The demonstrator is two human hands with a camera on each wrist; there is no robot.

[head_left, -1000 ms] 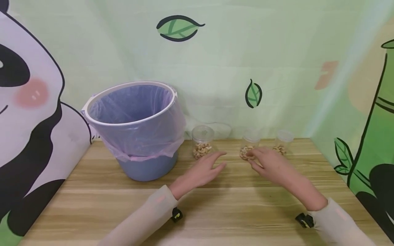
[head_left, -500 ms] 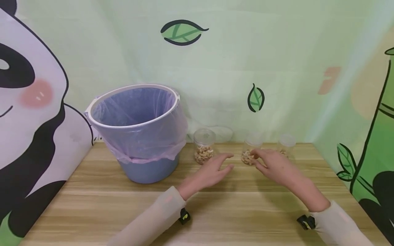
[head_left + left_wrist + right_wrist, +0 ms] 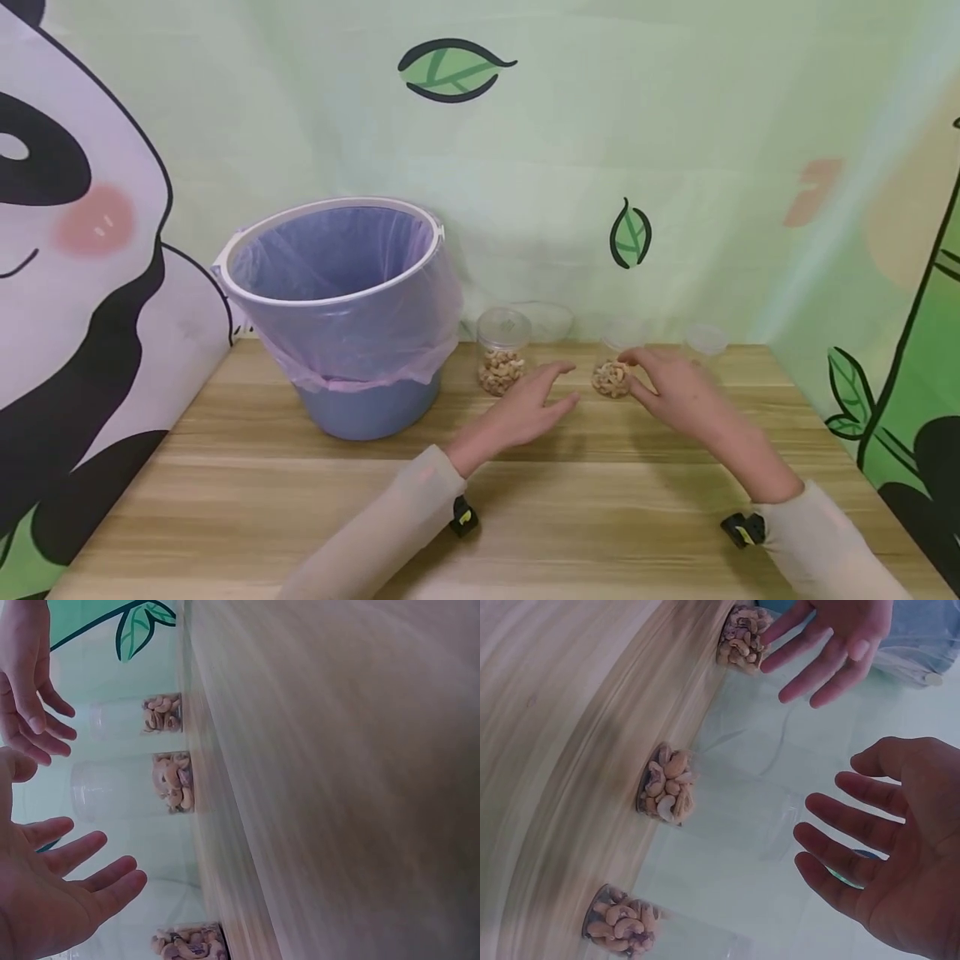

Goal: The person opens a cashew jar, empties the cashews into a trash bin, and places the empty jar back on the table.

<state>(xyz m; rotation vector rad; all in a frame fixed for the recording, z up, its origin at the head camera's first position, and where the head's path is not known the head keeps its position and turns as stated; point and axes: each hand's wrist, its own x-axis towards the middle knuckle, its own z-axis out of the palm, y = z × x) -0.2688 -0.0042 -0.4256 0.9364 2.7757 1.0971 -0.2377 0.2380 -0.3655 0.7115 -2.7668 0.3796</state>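
Three clear lidded jars, each partly filled with cashews, stand in a row at the back of the table: the left jar (image 3: 501, 368), the middle jar (image 3: 611, 378) and the right jar (image 3: 707, 340), mostly hidden behind my right hand. My left hand (image 3: 525, 407) hovers between the left and middle jars, fingers spread and holding nothing. Near the middle jar, my right hand (image 3: 681, 395) hangs with thumb and fingers apart. In the right wrist view, a gap shows between the right hand (image 3: 896, 844) and the middle jar's cashews (image 3: 666, 786); its palm is bare.
A blue bucket (image 3: 367, 417) lined with a translucent purple bag (image 3: 360, 346) stands at the table's left rear. The wooden table (image 3: 585, 517) meets a green cloth backdrop (image 3: 540, 167) printed with leaves and a panda. A thin cord (image 3: 555, 310) lies behind the jars.
My left hand has drifted to the right, toward the middle jar. The right hand has shifted slightly right, covering more of the right jar. The head view has moved a little; the jars stand still.
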